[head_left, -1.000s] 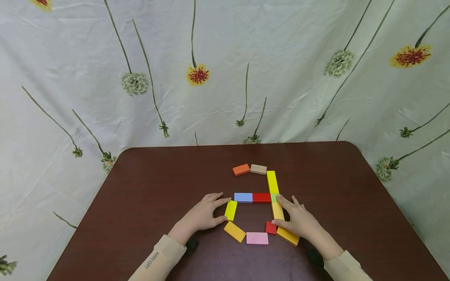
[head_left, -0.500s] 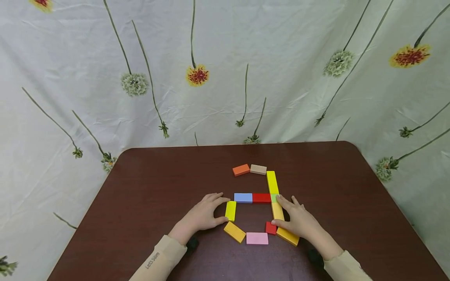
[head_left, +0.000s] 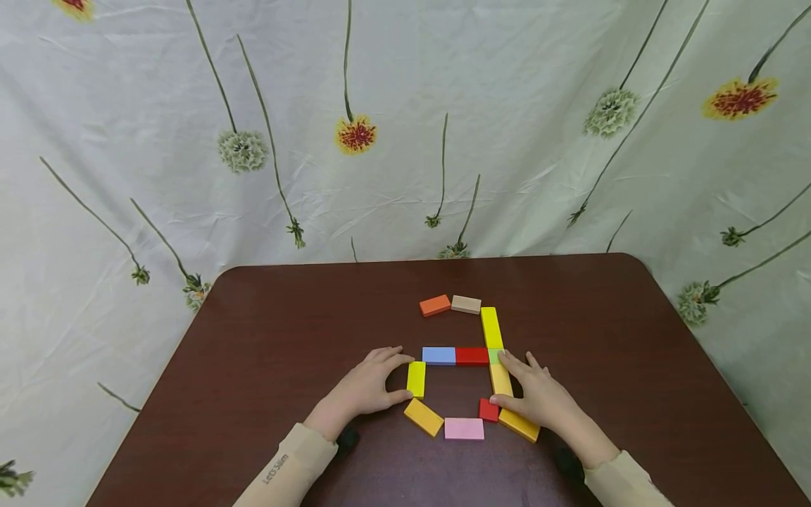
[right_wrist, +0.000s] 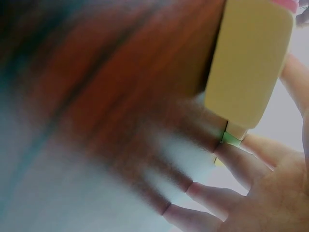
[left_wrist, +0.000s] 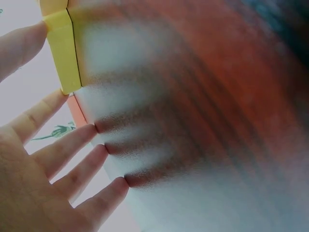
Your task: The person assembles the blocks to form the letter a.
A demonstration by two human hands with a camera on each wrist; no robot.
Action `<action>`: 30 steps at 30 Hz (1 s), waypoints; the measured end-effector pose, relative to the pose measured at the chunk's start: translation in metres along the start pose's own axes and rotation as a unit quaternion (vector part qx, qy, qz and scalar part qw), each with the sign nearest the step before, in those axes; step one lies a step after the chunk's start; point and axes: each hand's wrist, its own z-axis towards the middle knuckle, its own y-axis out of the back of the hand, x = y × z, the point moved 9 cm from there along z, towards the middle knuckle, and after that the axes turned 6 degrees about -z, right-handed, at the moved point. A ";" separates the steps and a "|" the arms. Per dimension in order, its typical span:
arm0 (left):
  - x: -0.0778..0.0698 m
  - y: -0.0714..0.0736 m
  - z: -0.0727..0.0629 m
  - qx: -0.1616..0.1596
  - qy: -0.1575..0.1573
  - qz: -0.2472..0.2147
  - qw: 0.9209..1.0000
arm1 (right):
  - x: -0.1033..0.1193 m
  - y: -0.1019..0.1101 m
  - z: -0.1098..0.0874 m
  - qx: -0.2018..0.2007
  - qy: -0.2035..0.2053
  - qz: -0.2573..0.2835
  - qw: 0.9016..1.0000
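My left hand (head_left: 361,387) pinches a bright yellow toy block (head_left: 416,379) lengthwise, index fingertip at its far end and thumb at its near end. In the left wrist view the same yellow block (left_wrist: 63,53) lies between thumb and index, the other fingertips resting on the tabletop. My right hand (head_left: 545,398) lies spread at the right of the layout. Its index fingertip touches a small green block (head_left: 494,355), and its thumb reaches over by a red block (head_left: 488,410). Between them lies a light orange block (head_left: 500,380), partly covered.
A blue block (head_left: 438,356) and a longer red block (head_left: 472,357) form a crossbar. Orange (head_left: 434,305), beige (head_left: 466,304) and yellow (head_left: 491,327) blocks lie beyond it. Nearer are a pink block (head_left: 464,429) and two amber ones (head_left: 424,417), all on a dark brown table (head_left: 285,317).
The yellow block under my left hand has turned from a slant to nearly straight, its near end shifting slightly right with the thumb. My right hand stays put.
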 end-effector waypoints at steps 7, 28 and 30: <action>0.001 -0.001 -0.001 0.003 0.003 0.003 1.000 | 0.000 -0.001 0.000 0.004 -0.003 -0.003 1.000; 0.001 0.000 -0.003 0.014 -0.003 0.006 1.000 | 0.000 0.000 -0.001 0.001 -0.004 0.001 1.000; 0.000 0.000 -0.003 0.014 -0.004 0.007 1.000 | 0.000 0.000 -0.001 0.001 -0.005 0.001 1.000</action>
